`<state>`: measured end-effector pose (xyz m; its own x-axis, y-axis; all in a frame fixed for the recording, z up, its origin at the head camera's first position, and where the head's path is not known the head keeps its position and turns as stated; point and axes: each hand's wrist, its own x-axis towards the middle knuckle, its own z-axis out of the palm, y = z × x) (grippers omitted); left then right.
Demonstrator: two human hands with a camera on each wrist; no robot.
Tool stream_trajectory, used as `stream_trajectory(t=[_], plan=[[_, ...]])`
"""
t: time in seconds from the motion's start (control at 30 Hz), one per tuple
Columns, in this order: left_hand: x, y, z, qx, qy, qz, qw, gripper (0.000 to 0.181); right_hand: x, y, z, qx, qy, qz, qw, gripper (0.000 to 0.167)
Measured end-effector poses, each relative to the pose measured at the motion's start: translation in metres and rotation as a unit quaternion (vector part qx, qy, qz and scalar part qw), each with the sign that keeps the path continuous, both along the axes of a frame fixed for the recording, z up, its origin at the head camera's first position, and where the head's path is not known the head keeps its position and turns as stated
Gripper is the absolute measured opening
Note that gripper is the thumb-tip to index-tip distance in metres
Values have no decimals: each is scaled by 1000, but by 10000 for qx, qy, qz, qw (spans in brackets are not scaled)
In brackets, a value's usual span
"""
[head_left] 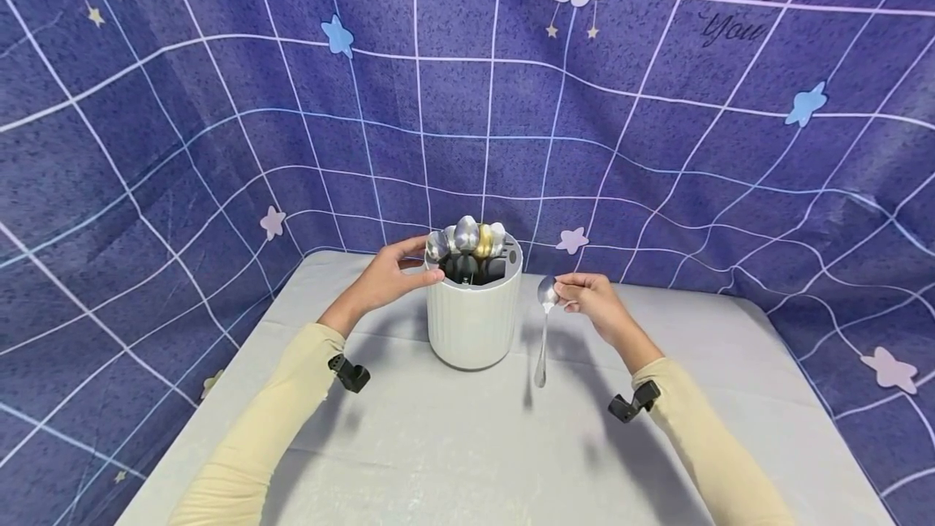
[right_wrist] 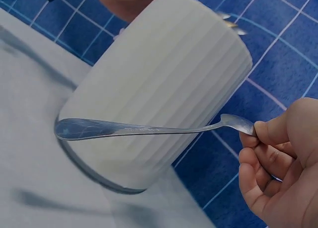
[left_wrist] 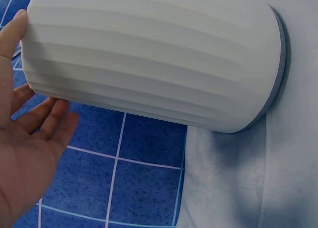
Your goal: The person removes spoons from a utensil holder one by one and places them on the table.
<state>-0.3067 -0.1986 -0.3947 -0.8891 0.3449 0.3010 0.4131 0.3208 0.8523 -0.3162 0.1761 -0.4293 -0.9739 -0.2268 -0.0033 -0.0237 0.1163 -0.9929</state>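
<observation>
A white ribbed utensil holder (head_left: 473, 327) stands upright on the table, with several spoons (head_left: 467, 234) bowl-up in it, one of them gold. My left hand (head_left: 387, 276) is at the holder's left side. Its thumb touches the front of the rim, and its relaxed fingers reach toward the back, as the left wrist view (left_wrist: 30, 153) shows. To the right of the holder, my right hand (head_left: 595, 304) pinches a metal spoon (head_left: 544, 347) by its bowl. The spoon's handle hangs down, apart from the holder. In the right wrist view the spoon (right_wrist: 149, 130) crosses in front of the holder.
A pale cloth covers the table (head_left: 438, 445). Behind and at both sides hangs a blue-purple curtain (head_left: 380, 153) with grid lines, stars and clouds. Dark camera mounts (head_left: 634, 402) sit on both wrists, over pale yellow sleeves.
</observation>
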Motion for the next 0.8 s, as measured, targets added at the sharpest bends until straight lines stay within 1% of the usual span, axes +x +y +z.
stream_trajectory(t=[0.13, 0.37, 0.57, 0.73, 0.8], plan=[[-1, 0, -1, -6, 25, -23, 10000, 68, -1, -1, -10, 2, -133, 162, 9998, 37], [0, 1, 0, -11, 27, 6, 10000, 69, -4, -4, -28, 40, -334, 223, 9992, 35], [1, 1, 0, 23, 72, -4, 10000, 69, -4, -9, -40, 131, -430, 295, 9986, 33], [0, 1, -2, 14, 7, 36, 10000, 70, -3, -11, -49, 71, -579, 304, 9978, 31], [0, 0, -2, 20, -27, 57, 10000, 70, -3, -12, -51, 92, -567, 311, 9979, 31]])
